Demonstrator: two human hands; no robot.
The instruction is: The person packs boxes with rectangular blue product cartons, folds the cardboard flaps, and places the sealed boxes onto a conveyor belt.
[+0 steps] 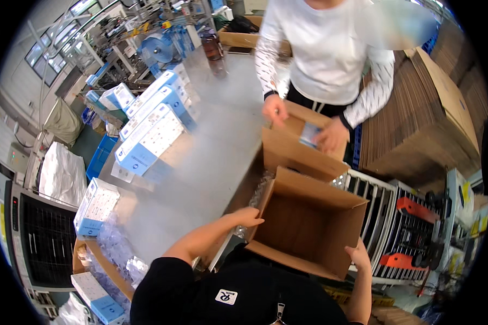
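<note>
An open cardboard box (303, 227) with a bare brown inside stands in front of me, tilted toward me. My left hand (248, 216) grips its left edge, fingertips over the rim. At the opposite side my right hand (359, 255) holds the right wall, with the thumb inside and the other fingers hidden behind the board. Just beyond it is a second open carton (303, 154). Across from me, a co-worker's hands (331, 134) reach to that carton's far side, near a small blue and white packet (309, 134).
White and blue boxes (146, 141) stand in rows on the grey table (222, 124). A roller conveyor (371, 189) with orange-red parts (398, 261) runs to the right. Flat cardboard (417, 119) is stacked at the far right. A carton of clear plastic bags (114, 246) sits at the left.
</note>
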